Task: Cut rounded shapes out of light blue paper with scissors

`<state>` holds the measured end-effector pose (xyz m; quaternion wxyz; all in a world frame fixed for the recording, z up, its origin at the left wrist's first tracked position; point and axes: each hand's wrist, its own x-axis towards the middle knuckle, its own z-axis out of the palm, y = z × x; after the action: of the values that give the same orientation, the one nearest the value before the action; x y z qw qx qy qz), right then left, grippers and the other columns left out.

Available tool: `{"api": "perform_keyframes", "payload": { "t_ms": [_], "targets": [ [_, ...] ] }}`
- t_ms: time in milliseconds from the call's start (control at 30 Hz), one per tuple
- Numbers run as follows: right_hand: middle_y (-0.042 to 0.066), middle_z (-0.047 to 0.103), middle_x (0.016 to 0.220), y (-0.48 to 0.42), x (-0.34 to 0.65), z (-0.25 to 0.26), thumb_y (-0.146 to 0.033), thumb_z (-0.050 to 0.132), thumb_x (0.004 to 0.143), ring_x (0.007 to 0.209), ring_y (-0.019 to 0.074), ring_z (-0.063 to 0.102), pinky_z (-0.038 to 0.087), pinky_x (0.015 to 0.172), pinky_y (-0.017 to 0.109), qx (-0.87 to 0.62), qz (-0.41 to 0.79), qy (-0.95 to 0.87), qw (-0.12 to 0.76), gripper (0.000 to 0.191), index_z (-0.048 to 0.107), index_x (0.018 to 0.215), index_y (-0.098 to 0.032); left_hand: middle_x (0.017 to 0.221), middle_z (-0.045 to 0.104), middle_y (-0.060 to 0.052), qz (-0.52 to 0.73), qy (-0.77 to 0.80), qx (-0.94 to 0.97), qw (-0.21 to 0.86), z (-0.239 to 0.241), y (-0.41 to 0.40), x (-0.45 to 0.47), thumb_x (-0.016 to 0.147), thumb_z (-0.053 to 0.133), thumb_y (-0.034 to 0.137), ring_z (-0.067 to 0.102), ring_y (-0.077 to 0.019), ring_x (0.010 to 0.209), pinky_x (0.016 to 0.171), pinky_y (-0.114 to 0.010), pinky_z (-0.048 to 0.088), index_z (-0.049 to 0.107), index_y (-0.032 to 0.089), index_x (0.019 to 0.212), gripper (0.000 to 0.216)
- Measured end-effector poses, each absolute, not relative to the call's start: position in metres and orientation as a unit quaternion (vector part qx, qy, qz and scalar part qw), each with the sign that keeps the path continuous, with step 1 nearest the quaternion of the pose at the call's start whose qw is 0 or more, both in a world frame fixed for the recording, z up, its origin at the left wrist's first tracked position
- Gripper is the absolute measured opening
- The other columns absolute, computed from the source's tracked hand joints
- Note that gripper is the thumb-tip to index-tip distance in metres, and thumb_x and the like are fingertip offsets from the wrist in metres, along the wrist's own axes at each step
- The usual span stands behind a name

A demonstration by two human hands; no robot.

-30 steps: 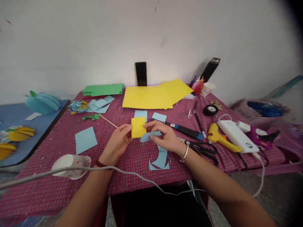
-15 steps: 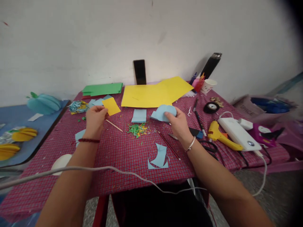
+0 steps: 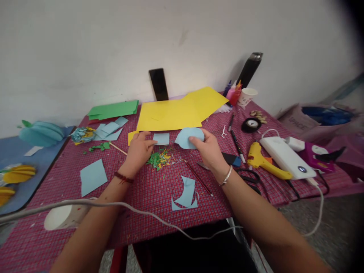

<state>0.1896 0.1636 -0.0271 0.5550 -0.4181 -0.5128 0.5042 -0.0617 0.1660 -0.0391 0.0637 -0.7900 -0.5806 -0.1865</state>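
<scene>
My right hand (image 3: 209, 148) pinches light-blue rounded paper cut-outs (image 3: 186, 137) between thumb and fingers, above the middle of the table. My left hand (image 3: 139, 149) has its fingers apart and holds nothing. Its fingertips are at the left edge of a small blue paper rectangle (image 3: 161, 139); whether they touch it I cannot tell. Partly hidden behind that hand lies a small yellow paper piece (image 3: 131, 136). Green and yellow paper snippets (image 3: 158, 159) are heaped just right of the left hand. Closer to me rests a blue paper offcut (image 3: 187, 192) with curved cuts.
Large yellow sheets (image 3: 167, 115) and green sheets (image 3: 113, 110) lie at the back. A phone (image 3: 158, 84) leans on the wall. On the right are scissors (image 3: 248, 176), a glue gun (image 3: 264, 161) and a power bank (image 3: 287, 157). A white cable (image 3: 142, 212) crosses in front.
My left hand has put down the yellow paper piece and moved right towards the small blue rectangle. My right hand still holds the blue cut-outs. The view has shifted slightly.
</scene>
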Motion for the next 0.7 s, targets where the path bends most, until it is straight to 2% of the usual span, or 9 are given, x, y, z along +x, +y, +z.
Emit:
{"api": "perform_keyframes", "payload": {
  "t_ms": [167, 333, 533, 633, 700],
  "targets": [
    [0.004, 0.068, 0.090, 0.164, 0.194, -0.020, -0.030, 0.072, 0.066, 0.081, 0.0178, 0.062, 0.051, 0.079, 0.035, -0.351, 0.622, -0.453, 0.534, 0.029, 0.064, 0.092, -0.018, 0.120, 0.058, -0.005, -0.348, -0.457, -0.814, 0.090, -0.016, 0.148, -0.058, 0.084, 0.056, 0.017, 0.051, -0.0229, 0.111, 0.097, -0.047, 0.039, 0.070, 0.033, 0.100, 0.027],
    [0.003, 0.070, 0.086, 0.159, 0.198, -0.013, -0.029, 0.077, 0.063, 0.077, 0.0165, 0.062, 0.052, 0.079, 0.034, -0.261, 0.749, -0.434, 0.427, 0.031, 0.067, 0.090, -0.018, 0.123, 0.061, -0.001, -0.368, -0.368, -0.845, 0.123, 0.002, 0.093, -0.043, 0.081, 0.062, 0.015, 0.053, -0.0229, 0.115, 0.099, -0.044, 0.041, 0.067, 0.040, 0.106, 0.036],
    [0.000, 0.068, 0.074, 0.148, 0.185, -0.022, -0.023, 0.079, 0.061, 0.067, 0.0126, 0.062, 0.052, 0.069, 0.027, -0.205, 0.827, -0.427, 0.302, 0.026, 0.067, 0.084, -0.015, 0.117, 0.062, -0.001, -0.429, -0.341, -0.823, 0.152, 0.005, 0.063, -0.033, 0.074, 0.066, 0.006, 0.057, -0.0215, 0.109, 0.091, -0.038, 0.048, 0.069, 0.039, 0.103, 0.044],
    [-0.001, 0.066, 0.069, 0.144, 0.177, -0.025, -0.024, 0.078, 0.061, 0.064, 0.0119, 0.061, 0.051, 0.067, 0.026, -0.213, 0.822, -0.427, 0.311, 0.024, 0.066, 0.080, -0.015, 0.117, 0.062, 0.000, -0.459, -0.361, -0.803, 0.120, 0.001, 0.065, -0.033, 0.072, 0.068, 0.006, 0.058, -0.0208, 0.106, 0.089, -0.037, 0.049, 0.069, 0.039, 0.102, 0.045],
    [-0.001, 0.066, 0.072, 0.144, 0.173, -0.028, -0.024, 0.077, 0.061, 0.064, 0.0115, 0.060, 0.050, 0.066, 0.026, -0.248, 0.780, -0.441, 0.368, 0.025, 0.065, 0.081, -0.015, 0.120, 0.061, -0.002, -0.510, -0.420, -0.750, 0.012, -0.005, 0.072, -0.032, 0.073, 0.067, 0.008, 0.059, -0.0199, 0.104, 0.088, -0.036, 0.049, 0.066, 0.038, 0.111, 0.048]
  ]
}}
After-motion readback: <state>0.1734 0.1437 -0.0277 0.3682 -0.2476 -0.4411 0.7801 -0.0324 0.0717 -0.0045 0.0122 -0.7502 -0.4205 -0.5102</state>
